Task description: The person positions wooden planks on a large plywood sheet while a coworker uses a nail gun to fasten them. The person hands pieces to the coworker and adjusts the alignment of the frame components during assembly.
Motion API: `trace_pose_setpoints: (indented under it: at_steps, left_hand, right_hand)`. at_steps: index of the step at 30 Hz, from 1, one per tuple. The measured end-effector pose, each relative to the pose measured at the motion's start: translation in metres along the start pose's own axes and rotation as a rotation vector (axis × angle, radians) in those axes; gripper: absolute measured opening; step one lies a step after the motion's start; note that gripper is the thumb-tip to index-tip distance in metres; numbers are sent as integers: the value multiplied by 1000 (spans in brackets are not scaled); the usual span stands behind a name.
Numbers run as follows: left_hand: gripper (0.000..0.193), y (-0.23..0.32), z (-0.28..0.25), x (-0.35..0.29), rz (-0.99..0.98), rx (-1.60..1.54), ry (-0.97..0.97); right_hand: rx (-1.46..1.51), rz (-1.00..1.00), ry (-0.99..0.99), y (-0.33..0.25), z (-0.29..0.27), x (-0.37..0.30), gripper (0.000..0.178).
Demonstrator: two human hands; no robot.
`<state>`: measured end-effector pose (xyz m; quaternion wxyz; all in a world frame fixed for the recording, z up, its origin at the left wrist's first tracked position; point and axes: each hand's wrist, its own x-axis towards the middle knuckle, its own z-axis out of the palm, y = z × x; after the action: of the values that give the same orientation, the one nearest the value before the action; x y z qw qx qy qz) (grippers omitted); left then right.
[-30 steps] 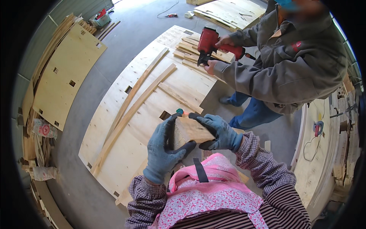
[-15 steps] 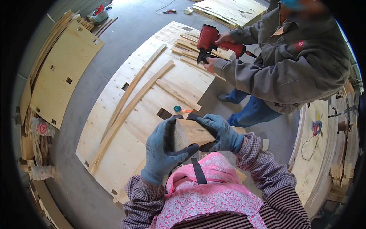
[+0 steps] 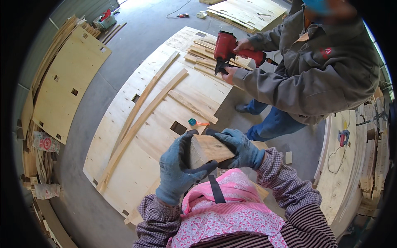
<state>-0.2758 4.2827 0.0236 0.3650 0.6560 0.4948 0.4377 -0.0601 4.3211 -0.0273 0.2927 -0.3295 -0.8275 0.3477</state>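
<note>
Now lower in view: one block (image 3: 215, 148) between two gloved hands (image 3: 175, 163) (image 3: 245, 149)

I watch through the left head camera, a wide fisheye looking down and forward from the wearer's head across the floor (image 3: 105, 91). Straight edges bow toward its dark round rim. The left hand (image 3: 178, 164) and right hand (image 3: 244, 148) sit close below the lens, at seven and four o'clock. A co-worker (image 3: 314, 84) stands near at two; a board stack (image 3: 246, 12) lies far off at one.
</note>
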Motion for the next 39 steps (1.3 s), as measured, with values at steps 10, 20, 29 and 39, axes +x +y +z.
trace_pose_setpoints:
  at_steps: [10, 20, 29, 39]
  left_hand:
    - [69, 4, -8, 3, -49, -114, -57]
    - [68, 6, -12, 5, -81, -122, -62]
    - [69, 7, -17, 7, -44, -115, -53]
    - [69, 17, -26, 3, -58, -105, -67]
  right_hand:
    - [35, -92, 71, -5, 1, 11, 87]
    - [100, -16, -43, -9, -7, 17, 91]
    - [472, 11, -24, -8, 9, 20, 93]
    - [684, 15, -95, -6, 16, 15, 92]
